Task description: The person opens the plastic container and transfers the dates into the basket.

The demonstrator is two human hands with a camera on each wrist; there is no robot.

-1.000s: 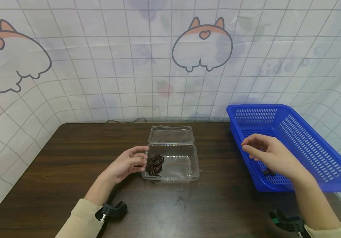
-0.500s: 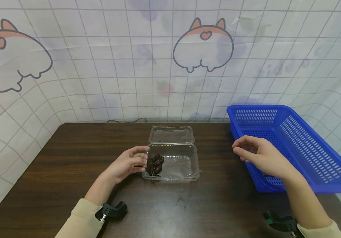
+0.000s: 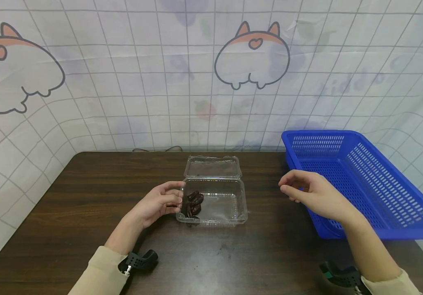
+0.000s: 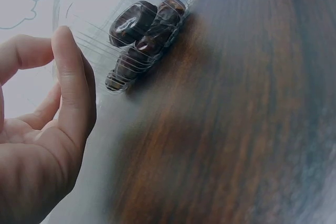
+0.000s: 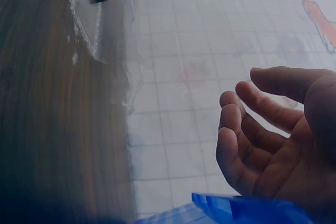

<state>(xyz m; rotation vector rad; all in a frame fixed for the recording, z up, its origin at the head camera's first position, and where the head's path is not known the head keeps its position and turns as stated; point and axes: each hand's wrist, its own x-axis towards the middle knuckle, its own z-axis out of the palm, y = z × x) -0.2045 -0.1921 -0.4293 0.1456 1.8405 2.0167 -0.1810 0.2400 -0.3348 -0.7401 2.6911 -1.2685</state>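
A clear plastic clamshell box (image 3: 224, 205) stands on the table with its lid laid back. Several glossy dark-brown pieces that look like dates (image 3: 195, 201) are clustered at its left side. They also show through the box wall in the left wrist view as dates (image 4: 134, 24). My left hand (image 3: 159, 203) rests its fingertips against the box's left edge, fingers loosely bent. Over the table, beside the basket's left wall, hovers my right hand (image 3: 314, 192). Its fingers are relaxed, and nothing shows between them in the right wrist view (image 5: 278, 135).
A blue perforated plastic basket (image 3: 384, 180) stands at the right, partly covered by my right hand and forearm. The dark wooden table (image 3: 104, 176) ends at a wall covering (image 3: 141, 82) with grid lines and cartoon animals.
My right hand has moved left from over the basket toward the box. The dark item earlier visible in the basket is now hidden behind my forearm. My left hand stays put.
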